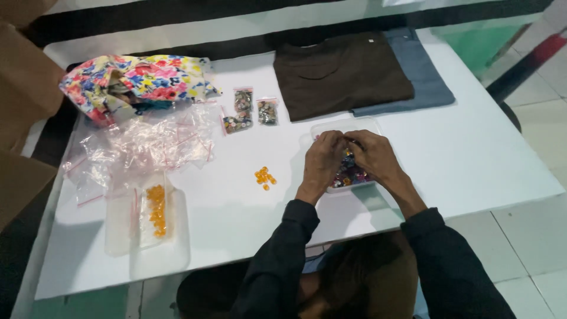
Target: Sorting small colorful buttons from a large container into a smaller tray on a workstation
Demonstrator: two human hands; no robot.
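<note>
Fingers: I see left hand (322, 160) and right hand (373, 155) pinched together over the clear bead tray (331, 126); anything gripped is hidden.
Packets: three small clear bead bags (251, 109) lie on the white worktop (484, 147).

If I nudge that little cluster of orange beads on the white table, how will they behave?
The orange beads look small, rounded and loose, so they would probably scatter and roll. The white table looks smooth, offering little to stop them. Likely very light.
</note>
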